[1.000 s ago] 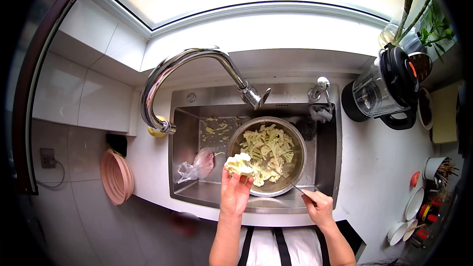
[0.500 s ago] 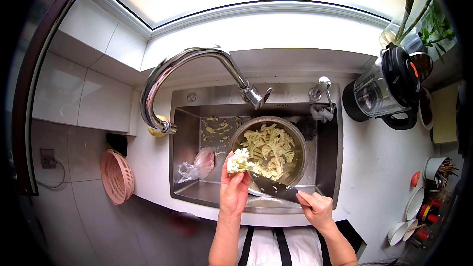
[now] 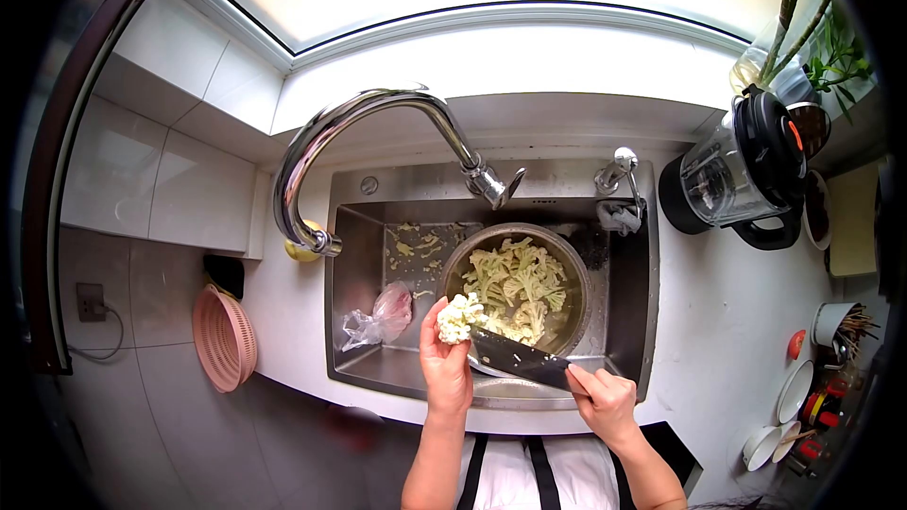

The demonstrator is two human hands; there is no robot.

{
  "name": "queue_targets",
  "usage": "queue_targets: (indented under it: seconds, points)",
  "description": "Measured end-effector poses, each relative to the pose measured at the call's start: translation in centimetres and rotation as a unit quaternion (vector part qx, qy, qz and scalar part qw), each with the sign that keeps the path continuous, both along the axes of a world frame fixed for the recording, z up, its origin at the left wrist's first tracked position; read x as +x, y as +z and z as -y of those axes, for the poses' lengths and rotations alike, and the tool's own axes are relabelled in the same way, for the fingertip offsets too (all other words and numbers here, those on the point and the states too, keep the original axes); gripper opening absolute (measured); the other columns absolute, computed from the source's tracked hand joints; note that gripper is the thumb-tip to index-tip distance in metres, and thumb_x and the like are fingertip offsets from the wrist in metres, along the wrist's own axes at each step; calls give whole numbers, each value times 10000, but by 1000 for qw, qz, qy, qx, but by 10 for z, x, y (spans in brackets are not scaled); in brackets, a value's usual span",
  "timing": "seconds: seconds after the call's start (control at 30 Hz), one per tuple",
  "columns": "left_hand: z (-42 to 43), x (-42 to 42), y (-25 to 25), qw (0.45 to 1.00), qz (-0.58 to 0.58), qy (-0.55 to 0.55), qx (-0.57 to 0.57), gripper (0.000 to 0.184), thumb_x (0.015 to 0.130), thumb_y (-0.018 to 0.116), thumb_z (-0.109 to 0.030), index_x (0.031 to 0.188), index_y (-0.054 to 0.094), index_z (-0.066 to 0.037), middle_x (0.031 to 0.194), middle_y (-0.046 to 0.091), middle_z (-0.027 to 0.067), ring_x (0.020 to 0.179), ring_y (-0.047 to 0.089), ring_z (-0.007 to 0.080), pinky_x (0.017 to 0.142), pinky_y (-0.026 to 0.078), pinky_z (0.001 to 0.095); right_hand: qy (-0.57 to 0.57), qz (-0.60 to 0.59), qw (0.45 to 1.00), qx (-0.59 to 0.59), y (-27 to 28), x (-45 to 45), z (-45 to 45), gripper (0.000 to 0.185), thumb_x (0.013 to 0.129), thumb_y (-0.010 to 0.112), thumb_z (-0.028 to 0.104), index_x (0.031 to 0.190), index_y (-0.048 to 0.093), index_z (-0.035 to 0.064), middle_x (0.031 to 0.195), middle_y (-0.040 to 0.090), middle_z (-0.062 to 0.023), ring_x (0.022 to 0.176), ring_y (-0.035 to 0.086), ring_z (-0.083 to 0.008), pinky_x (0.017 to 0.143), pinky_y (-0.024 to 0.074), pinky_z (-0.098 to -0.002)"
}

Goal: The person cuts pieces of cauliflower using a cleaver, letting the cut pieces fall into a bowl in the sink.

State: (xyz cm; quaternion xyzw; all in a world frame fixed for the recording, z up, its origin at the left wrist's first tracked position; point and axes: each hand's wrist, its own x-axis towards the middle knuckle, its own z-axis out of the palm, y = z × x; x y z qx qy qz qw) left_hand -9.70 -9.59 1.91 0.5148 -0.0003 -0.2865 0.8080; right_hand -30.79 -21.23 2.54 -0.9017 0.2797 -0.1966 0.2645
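Above the near-left rim of a metal bowl, my left hand (image 3: 446, 368) is closed round a piece of cauliflower (image 3: 459, 317). My right hand (image 3: 603, 402) grips the handle of a dark-bladed knife (image 3: 521, 359), whose blade points left with its tip end at the cauliflower piece. White bits cling to the blade. Whether the edge is inside the stem I cannot tell. Below, the metal bowl (image 3: 578, 276) stands in the sink (image 3: 631, 321) and holds cut cauliflower florets (image 3: 515, 281) in water.
A plastic bag (image 3: 380, 315) and cauliflower scraps (image 3: 406, 247) lie in the sink's left part. The tall curved faucet (image 3: 378, 99) arches over the sink's back left. A blender (image 3: 732, 170) stands on the right counter, with small bowls (image 3: 761, 448) nearer. A pink basket (image 3: 225, 338) is at left.
The knife blade has shifted slightly left and lies closer against the cauliflower piece. My left hand has tilted the piece a little; both hands keep their hold.
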Motion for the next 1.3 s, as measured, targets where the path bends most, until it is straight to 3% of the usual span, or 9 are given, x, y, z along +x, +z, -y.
queue_targets:
  seconds: [0.27,0.47,0.77,0.93,1.3]
  points:
    - [1,0,6,998,28,28,49,594,871,612,122,1419,434,-23,1315,558,88,1207,556,172,1051,444,321,1,-8,1000,-9,3,2,-1,163,805,776,107,964,744,106,553,491,-33,416,508,-225,416,409,-340]
    - [-6,1,-1,997,27,52,45,538,861,654,86,1340,440,-33,1214,561,76,1110,569,153,968,467,295,-7,-15,1000,-4,10,6,-5,141,806,775,96,942,738,91,551,498,-50,425,510,-239,424,406,-346]
    - [-2,-11,29,991,80,98,48,433,818,644,118,1158,448,-66,1215,541,101,1109,560,166,945,466,282,1,-1,1000,-4,30,4,-10,138,810,779,103,942,738,92,561,503,-53,428,521,-250,419,411,-351]
    - [-4,-20,45,988,88,120,34,444,805,663,123,1144,451,-71,1238,539,118,1151,554,189,1029,452,327,9,18,1000,-10,43,2,-13,125,829,774,151,944,740,118,552,493,-44,417,536,-250,405,421,-356]
    - [-8,-33,47,977,126,168,38,418,835,728,63,1142,471,-60,1307,564,171,1196,562,219,1058,442,351,7,-12,999,49,67,-4,-28,120,842,755,149,952,726,112,609,594,-76,492,618,-290,440,481,-389]
